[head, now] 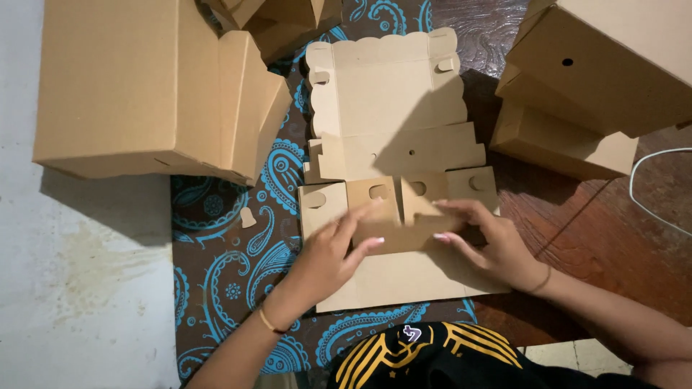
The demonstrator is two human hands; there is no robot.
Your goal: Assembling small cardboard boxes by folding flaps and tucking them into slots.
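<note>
A flat die-cut cardboard box blank (389, 94) lies on a brown cloth with blue paisley patterns (231, 259). Its near flaps are partly raised. My left hand (328, 256) presses on the folded near flap, fingers reaching toward a small cut-out tab. On the right part of the same flap my right hand (490, 241) rests, fingertips on the fold. Both hands are pushing the cardboard rather than gripping around it.
A large stack of folded cardboard (144, 86) sits at the upper left. Assembled cardboard boxes (591, 79) are piled at the upper right, with more cardboard (281, 18) at the top. A white cable (649, 180) curves at the right. A small cardboard scrap (248, 217) lies on the cloth.
</note>
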